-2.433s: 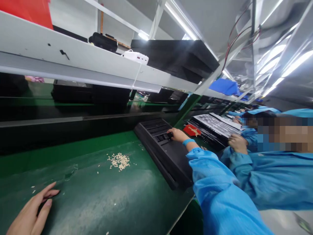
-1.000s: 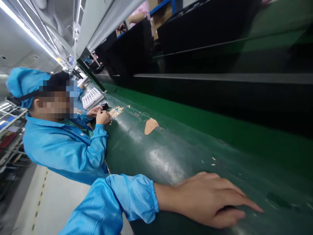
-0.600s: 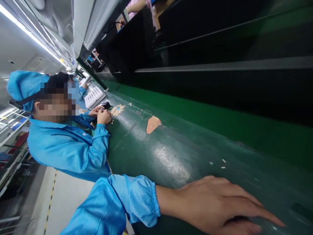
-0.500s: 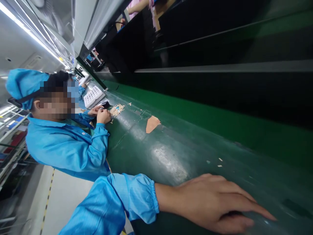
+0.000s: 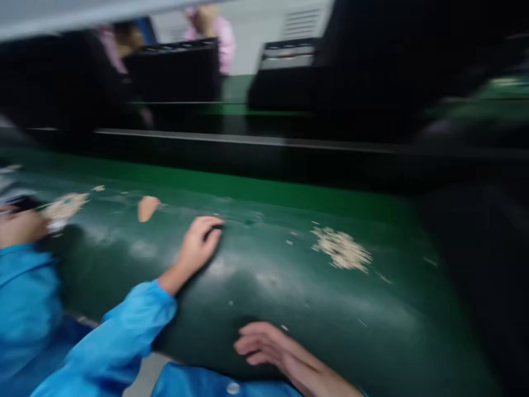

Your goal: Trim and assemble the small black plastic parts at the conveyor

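My left hand [image 5: 197, 247] rests on the green tabletop [image 5: 136, 275], thumb and fingers apart with nothing between them. To its left lies a flat tan scrap [image 5: 147, 208]. My right hand [image 5: 270, 344] hovers over or touches the table near its front edge, loosely curved, fingers apart and holding nothing I can see. Beyond it to the right is a loose pile of thin pale strips [image 5: 342, 248], with a few small bits scattered around. The view is smeared by motion, so finer detail is lost.
At the far left a co-worker's hand [image 5: 22, 227] works beside another pile of pale strips [image 5: 66, 208]. A dark partition [image 5: 264, 124] runs along the back of the table. Behind it are black bins [image 5: 173, 71] and a person in pink [image 5: 225, 44].
My view has swung right and levelled, so the co-worker now sits at the left edge. My right hand and the right-hand pile of strips have come into sight.
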The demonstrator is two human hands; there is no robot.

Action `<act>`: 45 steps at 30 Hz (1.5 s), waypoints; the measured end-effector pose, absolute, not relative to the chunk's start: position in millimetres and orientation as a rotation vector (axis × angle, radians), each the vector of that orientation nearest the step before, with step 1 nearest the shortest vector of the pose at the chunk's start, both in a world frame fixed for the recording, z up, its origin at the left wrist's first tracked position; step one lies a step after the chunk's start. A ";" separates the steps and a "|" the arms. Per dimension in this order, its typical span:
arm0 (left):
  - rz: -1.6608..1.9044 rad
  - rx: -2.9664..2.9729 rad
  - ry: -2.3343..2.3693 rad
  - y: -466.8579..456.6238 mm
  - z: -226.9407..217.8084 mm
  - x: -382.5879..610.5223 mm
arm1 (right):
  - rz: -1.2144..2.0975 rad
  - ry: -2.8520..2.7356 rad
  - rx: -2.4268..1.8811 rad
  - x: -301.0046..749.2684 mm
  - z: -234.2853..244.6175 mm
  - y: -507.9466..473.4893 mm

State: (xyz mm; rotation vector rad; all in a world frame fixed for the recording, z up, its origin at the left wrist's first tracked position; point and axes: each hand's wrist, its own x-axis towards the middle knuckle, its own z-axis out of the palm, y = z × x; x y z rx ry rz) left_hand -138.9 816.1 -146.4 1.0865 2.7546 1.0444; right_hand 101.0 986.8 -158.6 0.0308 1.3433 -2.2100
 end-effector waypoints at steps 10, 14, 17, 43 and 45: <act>0.359 1.303 2.753 883.5 -182.5 -107.9 | -2.791 1.782 0.732 57.0 -171.6 1047.6; 0.465 1.822 2.198 916.1 -169.5 -70.0 | -2.296 2.430 0.571 73.4 -170.5 1041.6; 0.548 1.875 2.155 908.4 -166.0 -75.4 | -1.837 2.941 0.855 97.9 -168.9 1081.1; 0.909 1.773 2.030 1023.9 -177.9 -78.5 | -0.892 3.249 1.406 67.4 -199.7 1211.5; 1.070 1.710 2.061 1018.8 -179.3 -79.9 | -0.733 3.216 1.542 69.6 -195.9 1215.8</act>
